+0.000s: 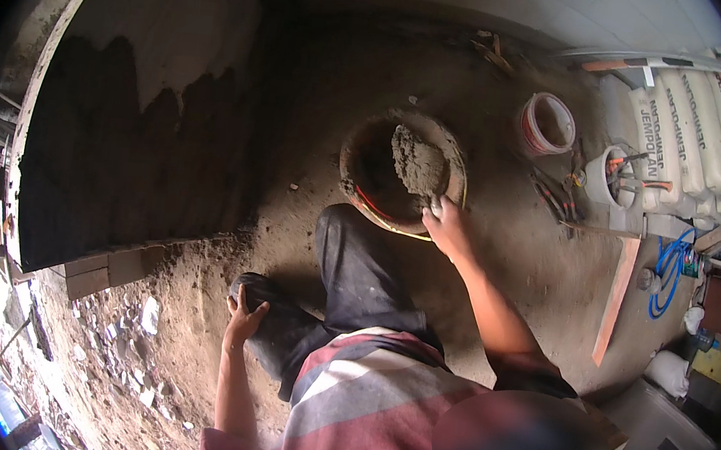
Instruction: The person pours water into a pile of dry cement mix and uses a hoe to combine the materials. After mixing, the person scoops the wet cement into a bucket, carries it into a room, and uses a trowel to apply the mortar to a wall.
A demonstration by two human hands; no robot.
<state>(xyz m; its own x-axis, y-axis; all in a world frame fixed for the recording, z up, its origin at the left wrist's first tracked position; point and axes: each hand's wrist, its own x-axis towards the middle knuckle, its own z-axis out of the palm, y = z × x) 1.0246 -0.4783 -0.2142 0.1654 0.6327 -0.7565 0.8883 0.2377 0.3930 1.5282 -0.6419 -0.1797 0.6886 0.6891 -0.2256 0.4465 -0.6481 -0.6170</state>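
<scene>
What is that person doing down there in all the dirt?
A person crouches on a sandy, dusty floor. Their right hand rests on the rim of a round pan holding a lump of grey wet mortar. Their left hand rests on their own knee. To the left stands a wall partly covered with dark, damp plaster. Two small buckets and stacked white sacks sit beyond the pan.

Dim, warm light; fisheye edges curve, darkly vignetted.
</scene>
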